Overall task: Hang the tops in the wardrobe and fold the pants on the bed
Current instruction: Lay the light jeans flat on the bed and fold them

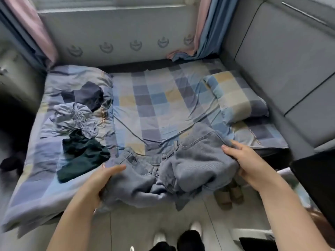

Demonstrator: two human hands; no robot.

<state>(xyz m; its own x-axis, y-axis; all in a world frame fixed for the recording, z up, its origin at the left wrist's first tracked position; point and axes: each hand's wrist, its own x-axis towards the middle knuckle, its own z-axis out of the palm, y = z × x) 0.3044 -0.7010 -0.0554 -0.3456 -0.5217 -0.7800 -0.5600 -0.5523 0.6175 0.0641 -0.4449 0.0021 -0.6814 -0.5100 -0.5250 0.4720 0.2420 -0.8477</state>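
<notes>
Jeans [181, 171] are bunched up at the near edge of the bed [154, 105], light blue denim, waistband side lying on the checked sheet and the rest spilling off the edge toward the floor [145, 223]. Both hands are on them. Left hand [101, 182] has its grip closed on the left side of the bundle, thumb on top and fingers tucked under the fabric. Right hand [246, 163] is holding the right side the same way, thumb lying over the denim near a back pocket, fingers wrapped underneath. So neither grip is wide, both are clamped on the jeans.

Over on the left half of the bed there's a little pile: a dark navy piece [88, 96] farthest back, a pale grey-blue garment [76, 118] with an elastic-looking waistband just in front of it, and a dark green one [81, 156] nearest, touching the grey-blue one. Can't tell what exactly the navy or green ones are, they're crumpled.

A checked pillow [237, 98] sits on the right side against the grey padded headboard [281, 60]. Pink and blue curtains [203, 33] hang at the far wall. A pair of tan slippers [230, 196] sits on the floor right under the hanging denim.
</notes>
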